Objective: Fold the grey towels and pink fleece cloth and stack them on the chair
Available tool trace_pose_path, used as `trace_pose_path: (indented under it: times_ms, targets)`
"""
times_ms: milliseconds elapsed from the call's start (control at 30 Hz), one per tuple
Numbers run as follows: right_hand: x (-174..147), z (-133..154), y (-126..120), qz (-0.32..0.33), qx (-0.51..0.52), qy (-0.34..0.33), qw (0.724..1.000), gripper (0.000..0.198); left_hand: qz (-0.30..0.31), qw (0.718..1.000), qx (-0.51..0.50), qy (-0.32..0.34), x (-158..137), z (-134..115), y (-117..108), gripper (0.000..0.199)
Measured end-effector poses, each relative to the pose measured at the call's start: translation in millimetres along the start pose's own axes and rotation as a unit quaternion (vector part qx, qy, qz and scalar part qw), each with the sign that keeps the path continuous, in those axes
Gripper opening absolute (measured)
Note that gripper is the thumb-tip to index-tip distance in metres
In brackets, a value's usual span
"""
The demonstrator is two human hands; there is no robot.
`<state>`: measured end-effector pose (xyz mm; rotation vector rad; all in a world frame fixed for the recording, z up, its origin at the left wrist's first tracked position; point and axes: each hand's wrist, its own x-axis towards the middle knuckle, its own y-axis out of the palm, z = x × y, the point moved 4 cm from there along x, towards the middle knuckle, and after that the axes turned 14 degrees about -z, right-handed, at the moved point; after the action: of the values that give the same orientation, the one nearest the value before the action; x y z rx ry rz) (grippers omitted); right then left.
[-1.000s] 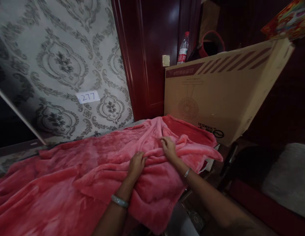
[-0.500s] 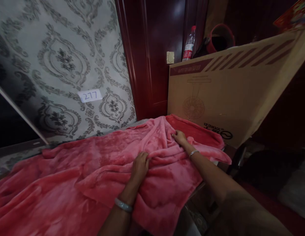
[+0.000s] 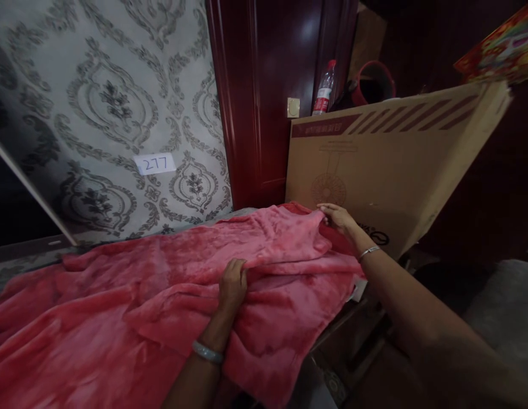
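Observation:
A pink-red plush blanket point(image 3: 162, 284) lies spread over a long surface, rumpled in the middle and hanging down at the near right edge. My left hand point(image 3: 233, 284), with a wide bangle on its wrist, is closed on a fold near the blanket's middle. Farther back and to the right, my right hand point(image 3: 338, 218) pinches an edge of the blanket and holds it slightly raised. A thin bracelet point(image 3: 369, 251) is on that wrist. Behind the right hand, a redder part of the blanket shows.
A large cardboard box point(image 3: 383, 153) stands behind the right end of the blanket. A plastic bottle point(image 3: 324, 91) with a red cap stands by its top edge. Patterned wallpaper point(image 3: 114, 108) with a card point(image 3: 155, 164) marked 277 and a dark red door point(image 3: 272, 68) form the back.
My right hand has moved right and farther back, pulling the blanket edge out and flattening the bunched folds. My left hand has shifted slightly left, still gripping the fold.

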<state>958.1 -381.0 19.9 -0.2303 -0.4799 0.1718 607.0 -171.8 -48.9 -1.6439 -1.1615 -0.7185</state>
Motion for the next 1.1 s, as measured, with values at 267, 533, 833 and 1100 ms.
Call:
trace_pose_path:
  times_ms: [267,533,833,1100]
  targets:
    - [-24.6,16.6,0.5,0.111,-0.092,-0.116,0.983,0.034,0.01,1.0,0.022,0.0,1.2,-1.7,-3.7,0.019]
    - [-24.9,13.7,-8.2,0.08,-0.119,-0.106,0.984,0.019,0.032,0.998,0.045,0.01,0.0,0.3,-3.2,0.02]
    - [-35.2,6.6,-6.0,0.079,-0.008,-0.025,0.997,0.053,0.036,0.998,0.044,-0.001,0.0,1.9,-2.1,0.02]
    - [-63.2,-4.3,-11.7,0.156,-0.079,-0.088,0.981,0.058,0.037,0.998,0.041,-0.006,0.2,1.0,-1.8,0.019]
